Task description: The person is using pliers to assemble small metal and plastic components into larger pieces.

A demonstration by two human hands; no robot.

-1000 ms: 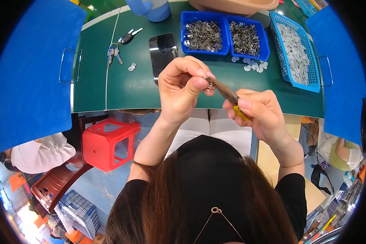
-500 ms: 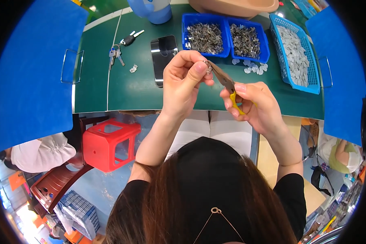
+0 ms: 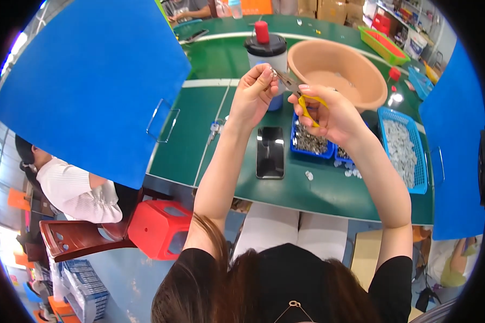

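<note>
My left hand is raised over the table, thumb and fingers pinching a small shiny metal piece. My right hand grips yellow-handled pliers, whose jaws point left and reach the metal piece at my left fingertips. Whether the jaws clamp it is too small to tell. Beneath my right hand are blue trays of small metal parts, partly hidden by hand and forearm. To their right lies a light-blue basket full of flat whitish pieces. Several loose pale pieces lie in front of the trays.
A black phone and keys lie on the green table. Behind my hands stand a black-lidded jug and a tan basin. Blue panels flank me. A red stool and a seated person are at left.
The view has tilted upward, bringing the far table, basin and jug into sight. Both hands now appear higher over the table, keeping hold of the metal piece and the pliers.
</note>
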